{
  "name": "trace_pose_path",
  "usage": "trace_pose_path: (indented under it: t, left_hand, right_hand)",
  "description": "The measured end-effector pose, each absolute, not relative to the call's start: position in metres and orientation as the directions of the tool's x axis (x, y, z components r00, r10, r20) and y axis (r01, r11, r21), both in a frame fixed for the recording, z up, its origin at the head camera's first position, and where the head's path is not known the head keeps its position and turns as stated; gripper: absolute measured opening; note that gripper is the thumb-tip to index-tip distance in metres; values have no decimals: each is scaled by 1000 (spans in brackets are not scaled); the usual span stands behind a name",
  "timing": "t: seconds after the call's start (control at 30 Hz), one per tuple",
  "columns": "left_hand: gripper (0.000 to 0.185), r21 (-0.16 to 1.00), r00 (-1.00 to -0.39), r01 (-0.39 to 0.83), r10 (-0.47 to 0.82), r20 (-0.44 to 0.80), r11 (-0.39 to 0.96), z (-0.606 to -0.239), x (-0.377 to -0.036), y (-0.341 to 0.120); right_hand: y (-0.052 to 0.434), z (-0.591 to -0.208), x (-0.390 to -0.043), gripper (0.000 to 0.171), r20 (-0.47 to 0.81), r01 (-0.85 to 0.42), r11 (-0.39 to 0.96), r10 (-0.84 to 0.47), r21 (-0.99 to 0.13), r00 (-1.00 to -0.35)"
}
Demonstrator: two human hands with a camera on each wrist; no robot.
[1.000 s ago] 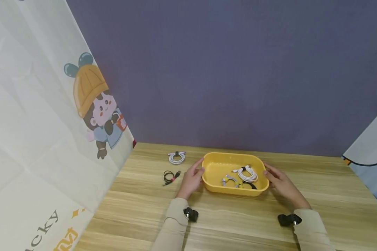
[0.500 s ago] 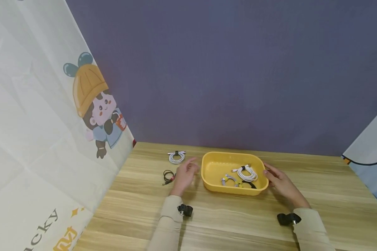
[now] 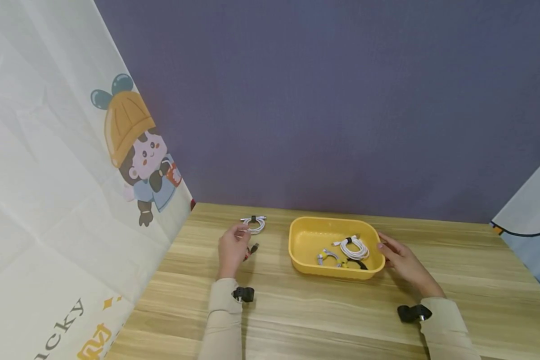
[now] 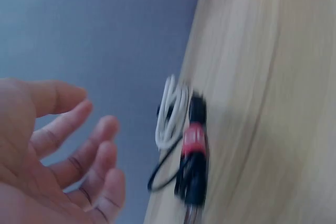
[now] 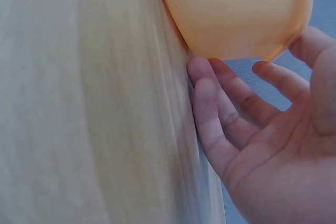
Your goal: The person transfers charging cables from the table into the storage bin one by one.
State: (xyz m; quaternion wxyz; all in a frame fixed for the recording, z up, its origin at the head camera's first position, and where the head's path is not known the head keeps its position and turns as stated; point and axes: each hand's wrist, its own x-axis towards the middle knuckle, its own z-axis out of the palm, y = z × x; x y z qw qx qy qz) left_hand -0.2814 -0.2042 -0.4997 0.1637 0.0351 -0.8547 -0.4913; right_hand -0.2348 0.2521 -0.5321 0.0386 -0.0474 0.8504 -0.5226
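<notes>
Head view: emptied left grip (image 3: pixel 232 251) neared black cable (image 4: pixel 196 177); right grip (image 3: pixel 406 265) seemingly holds tray (image 3: pixel 308 245).

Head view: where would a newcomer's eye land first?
Probably on the yellow bin, right of centre on the wooden table, holding a white coiled cable, with the right hand at its right end. Next, the cartoon figure printed on the pale sheet at left. Then the left hand, left of the bin near a black cable.
</notes>
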Motion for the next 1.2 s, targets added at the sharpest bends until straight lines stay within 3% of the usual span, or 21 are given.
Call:
trace_pose_path:
  t: [0.57, 1.2]
  left_hand:
    - [17, 754, -957, -128, -279, 76, 644, -506, -275, -232]
    - [8, 687, -953, -159, -293, 82, 709, -518, -274, -243]
  right_hand:
    - [254, -531, -233, 67, -25, -32, 415, -131, -909, -991]
    - [254, -532, -233, 67, -29, -28, 413, -132, -910, -991]
